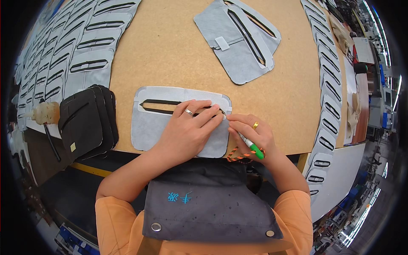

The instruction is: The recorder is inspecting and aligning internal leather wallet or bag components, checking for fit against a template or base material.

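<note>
A grey fabric-like panel (pixel 178 127) lies flat at the table's near edge, with a white strip and a long black-edged slot across its upper part. My left hand (pixel 194 122) rests on it, fingers spread over the right half of the slot. At the slot's right end, the thumb and forefinger of my right hand (pixel 255 130) meet close to my left fingertips; what they pinch is too small to tell. Tucked within my right hand is a white pen-like tool with a green end (pixel 255 149). An orange-and-black braided cord (pixel 244 155) circles the right wrist.
Two overlapping slotted panels (pixel 220 47) lie farther back on the brown tabletop (pixel 159 54). Overlapping rows of similar panels line the left (pixel 95 43) and right (pixel 330 95). Beside my left arm are stacked dark panels (pixel 84 124), a glue-like bottle (pixel 46 113) and a black rod (pixel 52 142).
</note>
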Motion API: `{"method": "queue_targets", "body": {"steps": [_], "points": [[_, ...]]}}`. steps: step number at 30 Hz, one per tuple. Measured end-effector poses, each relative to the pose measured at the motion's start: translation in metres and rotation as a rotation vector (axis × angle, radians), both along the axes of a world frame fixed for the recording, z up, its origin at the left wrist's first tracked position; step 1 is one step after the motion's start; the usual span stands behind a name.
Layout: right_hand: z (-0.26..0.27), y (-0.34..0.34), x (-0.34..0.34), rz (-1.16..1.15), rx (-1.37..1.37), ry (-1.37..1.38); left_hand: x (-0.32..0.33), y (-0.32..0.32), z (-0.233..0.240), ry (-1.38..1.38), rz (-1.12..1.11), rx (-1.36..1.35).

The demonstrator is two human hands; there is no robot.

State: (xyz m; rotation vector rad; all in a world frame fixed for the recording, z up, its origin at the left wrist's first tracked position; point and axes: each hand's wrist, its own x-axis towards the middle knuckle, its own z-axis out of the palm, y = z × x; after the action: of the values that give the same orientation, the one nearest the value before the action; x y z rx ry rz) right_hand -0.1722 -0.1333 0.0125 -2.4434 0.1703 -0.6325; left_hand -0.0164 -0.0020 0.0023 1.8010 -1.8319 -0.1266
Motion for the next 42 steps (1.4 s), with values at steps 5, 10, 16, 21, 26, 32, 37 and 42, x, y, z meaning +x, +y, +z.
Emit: {"method": "queue_targets", "body": {"steps": [5, 10, 16, 21, 26, 32, 37, 42], "points": [[-0.007, -0.012, 0.001, -0.037, 0.28, -0.041, 0.0, 0.0, 0.003, -0.01, -0.002, 0.024], [-0.001, -0.019, 0.002, -0.25, 0.899, 0.177, 0.001, 0.001, 0.002, -0.013, -0.01, 0.042], [-0.001, -0.028, 0.006, -0.249, 1.058, 0.188, -0.001, -0.001, 0.005, -0.009, 0.008, 0.082], [0.001, -0.024, 0.006, -0.267, 1.065, 0.235, -0.003, -0.001, 0.007, -0.084, 0.035, 0.116], [-0.002, -0.027, 0.003, -0.229, 1.085, 0.159, -0.004, -0.002, 0.009, -0.083, 0.087, 0.162], [-0.006, -0.023, 0.0, -0.206, 1.066, 0.06, 0.001, 0.002, 0.003, 0.152, 0.097, 0.126], [-0.001, -0.019, 0.004, -0.174, 1.014, 0.102, 0.001, 0.002, 0.004, 0.107, 0.066, 0.099], [-0.002, -0.022, 0.005, -0.162, 0.999, 0.126, 0.001, 0.001, 0.005, 0.043, 0.034, 0.086]]}}
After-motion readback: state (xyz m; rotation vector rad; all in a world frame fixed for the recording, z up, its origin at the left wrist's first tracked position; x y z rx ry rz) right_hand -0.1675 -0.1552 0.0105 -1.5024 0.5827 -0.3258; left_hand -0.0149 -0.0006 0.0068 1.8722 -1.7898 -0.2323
